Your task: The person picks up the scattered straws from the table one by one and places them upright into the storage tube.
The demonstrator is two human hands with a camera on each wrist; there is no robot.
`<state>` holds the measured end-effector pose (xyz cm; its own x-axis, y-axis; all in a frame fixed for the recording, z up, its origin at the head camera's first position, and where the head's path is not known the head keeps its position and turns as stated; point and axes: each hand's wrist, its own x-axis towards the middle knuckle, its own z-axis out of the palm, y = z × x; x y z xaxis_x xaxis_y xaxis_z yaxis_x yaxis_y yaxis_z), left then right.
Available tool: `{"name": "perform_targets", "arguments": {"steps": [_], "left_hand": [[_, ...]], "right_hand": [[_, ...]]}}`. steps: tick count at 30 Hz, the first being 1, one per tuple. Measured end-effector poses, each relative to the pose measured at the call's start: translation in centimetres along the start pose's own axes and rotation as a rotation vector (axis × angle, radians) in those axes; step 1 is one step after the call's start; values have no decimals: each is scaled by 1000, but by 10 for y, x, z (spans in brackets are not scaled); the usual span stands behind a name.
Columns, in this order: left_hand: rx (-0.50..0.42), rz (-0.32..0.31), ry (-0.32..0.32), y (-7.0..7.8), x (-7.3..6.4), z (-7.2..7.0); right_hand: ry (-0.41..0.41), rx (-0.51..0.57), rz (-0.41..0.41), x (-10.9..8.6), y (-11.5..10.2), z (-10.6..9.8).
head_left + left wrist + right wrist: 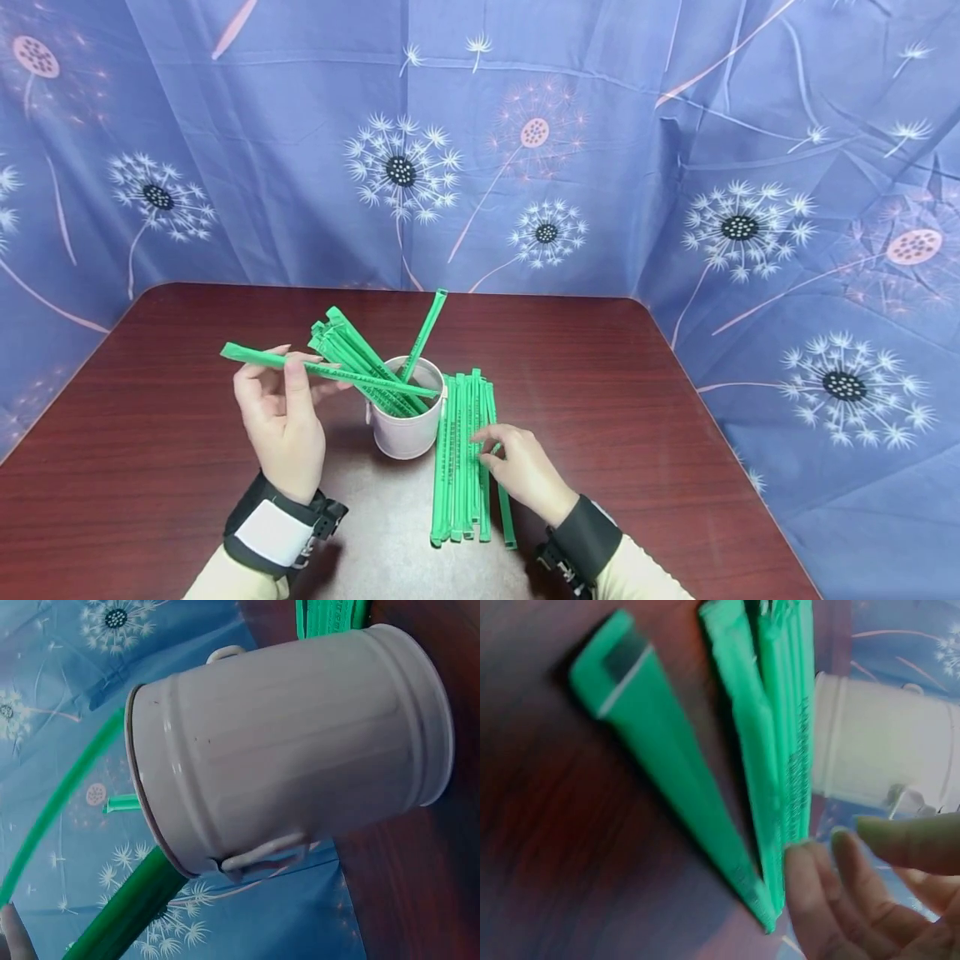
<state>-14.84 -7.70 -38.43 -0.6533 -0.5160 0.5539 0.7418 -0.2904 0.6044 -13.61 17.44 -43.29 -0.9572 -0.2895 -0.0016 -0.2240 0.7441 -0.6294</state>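
Note:
My left hand (pixel 288 429) pinches a green wrapped straw (pixel 258 357) between thumb and fingers, slanted across the mouth of a small white metal bucket (pixel 405 435). Its far end overlaps the bucket's right rim in the head view. Inside the bucket lean a bundle of green wrapped straws (pixel 348 350), tilted left, and a single one (pixel 424 333) tilted right. My right hand (pixel 528 467) hovers at a row of green wrapped straws (pixel 453 467), fingers bent and thumb apart, nothing between them. One straw (pixel 675 772) lies angled off the row's right side.
The dark red wooden table (pixel 637 417) carries everything. A blue dandelion-print cloth (pixel 465 167) hangs behind and along both sides. The bucket has a handle (pixel 262 853) on its side, and the straw row lies just right of it.

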Motion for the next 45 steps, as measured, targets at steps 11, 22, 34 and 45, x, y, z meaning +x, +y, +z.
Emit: {"name": "perform_targets", "arguments": {"steps": [11, 22, 34, 45], "left_hand": [[215, -56, -54, -15, -9, -12], [547, -126, -145, -26, -20, -17], [622, -201, -138, -30, -21, -20], [353, -258, -8, -27, -25, -14]], "right_hand": [[29, -97, 108, 0, 20, 3], [-15, -78, 182, 2, 23, 4], [-38, 16, 263, 1, 23, 3], [5, 142, 246, -3, 27, -4]]}}
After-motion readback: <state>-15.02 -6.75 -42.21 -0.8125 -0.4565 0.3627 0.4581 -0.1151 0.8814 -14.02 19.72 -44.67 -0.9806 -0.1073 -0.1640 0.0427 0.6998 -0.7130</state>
